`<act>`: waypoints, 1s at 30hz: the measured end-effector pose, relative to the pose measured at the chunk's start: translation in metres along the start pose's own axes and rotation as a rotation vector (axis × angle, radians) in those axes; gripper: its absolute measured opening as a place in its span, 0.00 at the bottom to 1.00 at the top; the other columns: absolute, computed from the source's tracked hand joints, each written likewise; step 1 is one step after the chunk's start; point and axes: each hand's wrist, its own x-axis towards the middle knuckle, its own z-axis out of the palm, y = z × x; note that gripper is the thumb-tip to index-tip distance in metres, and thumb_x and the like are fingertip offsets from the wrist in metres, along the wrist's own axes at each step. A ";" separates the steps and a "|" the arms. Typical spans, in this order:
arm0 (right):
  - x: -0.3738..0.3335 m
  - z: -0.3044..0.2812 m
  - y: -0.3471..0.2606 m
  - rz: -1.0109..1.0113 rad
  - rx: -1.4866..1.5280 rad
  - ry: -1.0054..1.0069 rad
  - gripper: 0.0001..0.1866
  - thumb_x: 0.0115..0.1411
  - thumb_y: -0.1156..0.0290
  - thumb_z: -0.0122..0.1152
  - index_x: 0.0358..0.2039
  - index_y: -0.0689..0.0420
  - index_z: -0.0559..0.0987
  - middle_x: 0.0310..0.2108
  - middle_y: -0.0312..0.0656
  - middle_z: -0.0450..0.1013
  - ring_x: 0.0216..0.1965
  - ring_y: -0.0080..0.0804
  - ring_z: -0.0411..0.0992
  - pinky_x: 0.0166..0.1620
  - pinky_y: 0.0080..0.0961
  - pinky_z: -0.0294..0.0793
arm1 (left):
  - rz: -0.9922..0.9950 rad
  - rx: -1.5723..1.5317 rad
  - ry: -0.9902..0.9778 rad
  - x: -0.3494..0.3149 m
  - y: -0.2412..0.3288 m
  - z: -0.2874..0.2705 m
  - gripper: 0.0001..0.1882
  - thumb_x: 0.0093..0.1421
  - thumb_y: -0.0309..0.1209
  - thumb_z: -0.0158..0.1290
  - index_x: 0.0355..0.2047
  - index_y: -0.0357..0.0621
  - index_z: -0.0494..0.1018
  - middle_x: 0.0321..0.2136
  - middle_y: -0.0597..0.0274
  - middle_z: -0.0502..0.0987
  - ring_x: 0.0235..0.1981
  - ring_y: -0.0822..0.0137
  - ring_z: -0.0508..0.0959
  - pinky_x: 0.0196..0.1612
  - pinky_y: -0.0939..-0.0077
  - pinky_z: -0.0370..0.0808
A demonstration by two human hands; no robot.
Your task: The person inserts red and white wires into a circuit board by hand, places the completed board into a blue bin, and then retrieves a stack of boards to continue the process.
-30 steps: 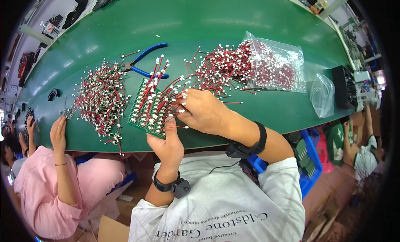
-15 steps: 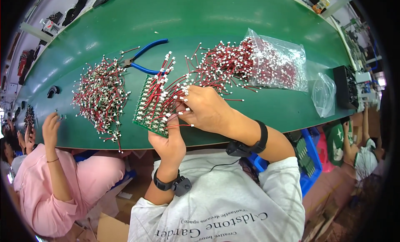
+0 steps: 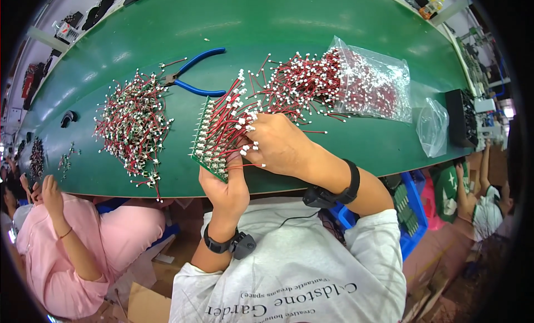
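Note:
My left hand (image 3: 224, 190) grips the lower edge of a green circuit board panel (image 3: 203, 128), which is tilted above the table. Rows of small connectors cover the panel, and many red wire leads (image 3: 225, 114) with white plugs fan out from it to the upper right. My right hand (image 3: 281, 148) is closed at the panel's right side, its thumb and fingers pinched on a red wire lead (image 3: 245, 163). The fingertips are partly hidden among the wires. Blue-handled pliers (image 3: 199, 91) lie opened just beyond the panel.
A heap of small wired boards (image 3: 133, 125) lies to the left. Loose red leads (image 3: 303, 78) spill from a clear plastic bag (image 3: 375, 81) at right. Farther right are another clear bag (image 3: 432, 128) and a black box (image 3: 460, 117). A co-worker in pink (image 3: 61, 245) sits at left.
The panel in my left hand has turned and shifted slightly right, its leads swinging along with it. My right hand stays beside it. The co-worker's hand at left has drawn back toward the table edge.

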 end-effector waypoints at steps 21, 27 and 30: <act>0.001 0.004 -0.001 0.034 0.006 0.012 0.07 0.54 0.76 0.62 0.35 0.60 0.77 0.26 0.49 0.73 0.29 0.50 0.74 0.32 0.43 0.75 | -0.172 -0.217 0.068 0.003 0.002 -0.008 0.10 0.63 0.21 0.52 0.44 0.34 0.74 0.40 0.63 0.78 0.40 0.74 0.75 0.46 0.78 0.71; 0.007 -0.002 0.006 0.078 0.219 0.137 0.06 0.59 0.79 0.55 0.36 0.62 0.78 0.28 0.49 0.74 0.31 0.47 0.75 0.35 0.37 0.74 | -0.264 -0.559 0.193 0.020 -0.005 -0.017 0.19 0.64 0.18 0.48 0.56 0.34 0.64 0.51 0.52 0.73 0.52 0.59 0.76 0.59 0.53 0.73; 0.007 -0.009 0.008 0.147 0.294 0.075 0.09 0.59 0.80 0.53 0.39 0.62 0.79 0.28 0.48 0.74 0.31 0.44 0.75 0.36 0.35 0.75 | -0.279 -0.588 0.217 0.025 -0.004 -0.024 0.18 0.64 0.18 0.46 0.55 0.35 0.65 0.51 0.52 0.73 0.51 0.55 0.76 0.59 0.51 0.72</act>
